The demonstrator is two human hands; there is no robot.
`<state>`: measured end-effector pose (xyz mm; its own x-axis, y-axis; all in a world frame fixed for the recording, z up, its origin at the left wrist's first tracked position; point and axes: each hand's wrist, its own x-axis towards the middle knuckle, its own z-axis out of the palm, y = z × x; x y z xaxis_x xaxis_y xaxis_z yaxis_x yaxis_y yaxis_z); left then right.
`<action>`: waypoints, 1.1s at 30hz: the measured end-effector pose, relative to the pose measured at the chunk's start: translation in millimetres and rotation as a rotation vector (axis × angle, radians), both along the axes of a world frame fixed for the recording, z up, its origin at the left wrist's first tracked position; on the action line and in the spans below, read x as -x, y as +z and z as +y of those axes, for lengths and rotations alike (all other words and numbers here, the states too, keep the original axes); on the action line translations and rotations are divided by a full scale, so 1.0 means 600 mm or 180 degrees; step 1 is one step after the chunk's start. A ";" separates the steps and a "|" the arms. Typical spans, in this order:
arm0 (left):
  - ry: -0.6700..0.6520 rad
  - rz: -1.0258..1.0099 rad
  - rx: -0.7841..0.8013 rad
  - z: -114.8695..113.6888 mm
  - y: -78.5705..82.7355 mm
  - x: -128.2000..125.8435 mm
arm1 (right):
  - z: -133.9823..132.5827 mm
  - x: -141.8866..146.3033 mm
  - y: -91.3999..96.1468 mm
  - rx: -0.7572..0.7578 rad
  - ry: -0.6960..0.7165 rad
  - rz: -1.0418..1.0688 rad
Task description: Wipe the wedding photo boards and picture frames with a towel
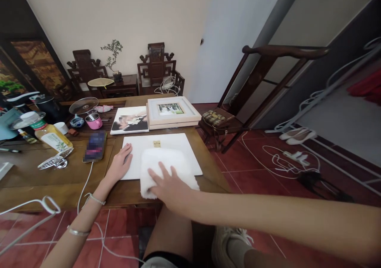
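The white cloth [166,159] overlaps the near edge of the white board [133,155] on the counter [122,192], right hand [171,182] spread over it, left hand [122,161] flat at the board's left edge, so a hard nearward pull could drag the board off.

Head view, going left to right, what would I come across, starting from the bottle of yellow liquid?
Bottle of yellow liquid, phone, left hand, white cloth, plaid bag, pale shoes, red cloth.
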<state>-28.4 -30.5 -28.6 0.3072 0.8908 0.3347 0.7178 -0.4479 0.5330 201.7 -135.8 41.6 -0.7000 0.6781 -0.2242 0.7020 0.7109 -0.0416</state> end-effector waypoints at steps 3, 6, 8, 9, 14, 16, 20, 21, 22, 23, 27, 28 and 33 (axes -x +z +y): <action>0.0006 0.0008 0.0002 0.000 0.001 0.000 | 0.024 -0.005 0.006 0.0108 0.0048 0.0073; 0.0001 0.0015 0.0009 -0.001 0.003 -0.001 | 0.094 -0.017 0.012 0.0035 -0.0088 0.0069; -0.0004 0.0022 0.0006 -0.001 0.004 -0.001 | 0.142 -0.023 0.015 -0.0099 -0.0185 0.0074; -0.0005 0.0027 0.0002 -0.002 0.004 -0.001 | 0.161 -0.023 0.015 -0.0167 -0.0216 0.0098; 0.0003 0.0032 -0.0014 -0.001 0.002 -0.001 | 0.162 0.003 0.012 -0.0268 -0.0436 -0.0060; 0.0004 0.0021 -0.0009 0.000 0.001 -0.001 | 0.122 0.022 0.010 -0.0201 -0.0406 -0.0204; -0.0010 0.0023 0.0012 0.001 0.000 0.000 | 0.026 0.051 0.019 0.0165 -0.0061 -0.0334; -0.0015 0.0022 0.0015 0.001 0.000 0.001 | 0.009 0.055 0.023 0.0250 0.0049 -0.0316; -0.0017 0.0019 0.0013 0.001 -0.001 0.002 | -0.002 0.057 0.028 0.0320 0.0130 -0.0298; -0.0014 0.0015 0.0010 0.001 -0.001 0.002 | -0.007 0.059 0.032 0.0361 0.0188 -0.0260; 0.0008 0.0005 0.0009 0.001 -0.002 0.003 | 0.045 0.057 0.038 0.0311 0.0071 -0.0167; 0.0009 0.0007 0.0008 0.001 -0.002 0.003 | 0.071 0.055 0.036 0.0244 0.0002 -0.0180; -0.0016 0.0013 0.0017 0.000 0.002 0.000 | 0.190 0.046 0.018 -0.0107 -0.0179 -0.0188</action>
<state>-28.5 -30.7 -27.5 0.3130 0.8911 0.3286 0.7179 -0.4485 0.5325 174.3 -21.8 52.4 -0.6468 0.7238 -0.2404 0.7414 0.6706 0.0243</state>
